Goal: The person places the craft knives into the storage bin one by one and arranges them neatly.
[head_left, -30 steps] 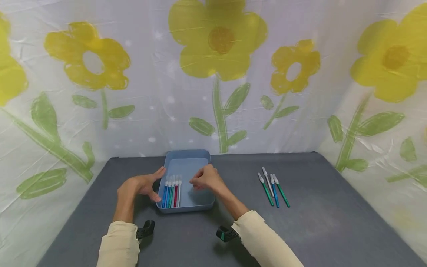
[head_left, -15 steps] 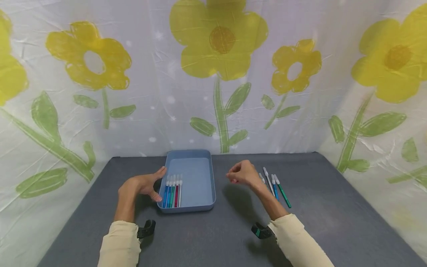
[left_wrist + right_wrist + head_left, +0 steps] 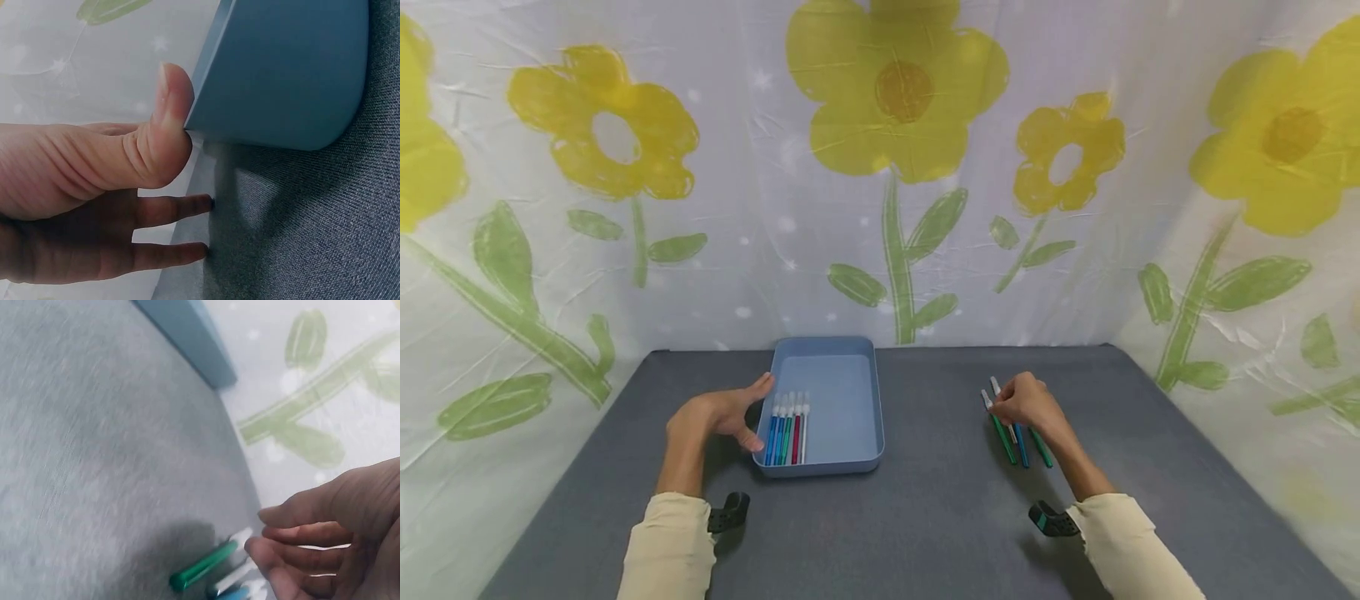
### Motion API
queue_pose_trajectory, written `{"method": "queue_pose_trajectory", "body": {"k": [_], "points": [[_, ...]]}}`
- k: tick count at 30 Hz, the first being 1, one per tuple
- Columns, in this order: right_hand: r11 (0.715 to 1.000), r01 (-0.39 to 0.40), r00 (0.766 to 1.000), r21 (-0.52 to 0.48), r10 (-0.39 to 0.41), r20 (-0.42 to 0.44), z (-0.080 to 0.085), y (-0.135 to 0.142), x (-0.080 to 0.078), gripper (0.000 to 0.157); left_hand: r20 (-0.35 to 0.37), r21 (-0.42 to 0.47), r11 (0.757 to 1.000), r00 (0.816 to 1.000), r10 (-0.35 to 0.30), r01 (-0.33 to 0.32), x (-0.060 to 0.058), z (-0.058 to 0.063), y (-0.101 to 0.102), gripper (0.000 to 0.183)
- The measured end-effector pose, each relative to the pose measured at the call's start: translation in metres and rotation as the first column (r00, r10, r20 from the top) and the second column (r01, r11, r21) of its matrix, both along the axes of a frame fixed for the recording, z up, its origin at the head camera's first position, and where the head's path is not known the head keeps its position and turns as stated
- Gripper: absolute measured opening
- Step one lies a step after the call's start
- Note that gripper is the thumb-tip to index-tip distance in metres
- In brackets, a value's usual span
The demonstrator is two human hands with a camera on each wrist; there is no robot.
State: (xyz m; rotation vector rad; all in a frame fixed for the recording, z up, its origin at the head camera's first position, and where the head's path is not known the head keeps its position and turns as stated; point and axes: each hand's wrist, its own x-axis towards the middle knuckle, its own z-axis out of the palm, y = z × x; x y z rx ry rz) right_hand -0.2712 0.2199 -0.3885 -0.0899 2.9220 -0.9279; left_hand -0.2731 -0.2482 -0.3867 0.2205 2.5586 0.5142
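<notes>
A blue tray (image 3: 846, 400) stands on the grey table, with several slim pen-shaped tools (image 3: 787, 437) side by side in its left part, barrels blue, green, red and silver, tips whitish. At the tray's left side is my left hand (image 3: 711, 417); in the left wrist view its thumb (image 3: 169, 134) presses the rim while two straight fingers reach toward the tabletop. My right hand (image 3: 1030, 404) hovers over a loose group of similar tools, thumb and fingertips apart around nothing. Closest to its fingertips lies a green tool (image 3: 206, 565); a silver and a blue one (image 3: 234, 592) lie beside it.
A second green tool (image 3: 1042, 450) lies at the group's right, partly under the right hand. Behind the table's back edge hangs a white curtain (image 3: 737, 208) with yellow flowers. Black wrist devices (image 3: 1054, 520) are worn on both forearms.
My right hand has moved right, out from above the tray, across the table to the loose tools. The left hand has stayed at the tray's side.
</notes>
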Motion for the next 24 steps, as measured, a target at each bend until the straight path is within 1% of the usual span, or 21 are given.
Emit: {"method": "queue_pose_trajectory", "body": {"k": [3, 6, 9, 15, 19, 24], "points": [[0.999, 0.010, 1.000, 0.050, -0.011, 0.024, -0.003, 0.004, -0.001, 0.015, 0.000, -0.010, 1.000, 1.000, 0.012, -0.012, 0.001, -0.001, -0.001, 0.131], [0.995, 0.033, 0.999, 0.090, -0.035, 0.025, -0.007, 0.005, -0.002, 0.014, -0.002, -0.002, 1.000, 1.000, 0.007, -0.007, 0.002, 0.000, -0.001, 0.130], [0.992, 0.039, 0.999, 0.117, -0.042, 0.022, -0.008, 0.006, -0.002, 0.012, -0.004, 0.010, 1.000, 1.000, 0.005, -0.005, 0.002, 0.001, 0.000, 0.129], [0.988, 0.016, 1.000, 0.151, -0.019, 0.021, -0.012, 0.004, -0.005, 0.009, 0.000, -0.020, 0.999, 0.999, 0.032, -0.032, 0.003, 0.002, 0.002, 0.129], [0.986, 0.021, 0.999, 0.166, -0.026, 0.027, -0.017, 0.001, -0.005, 0.011, -0.002, -0.014, 1.000, 1.000, 0.022, -0.022, 0.002, 0.001, 0.001, 0.129], [0.983, 0.041, 0.999, 0.181, -0.046, 0.024, -0.020, -0.001, -0.006, 0.019, -0.008, -0.024, 1.000, 1.000, 0.016, -0.016, 0.002, -0.001, 0.001, 0.129]]}}
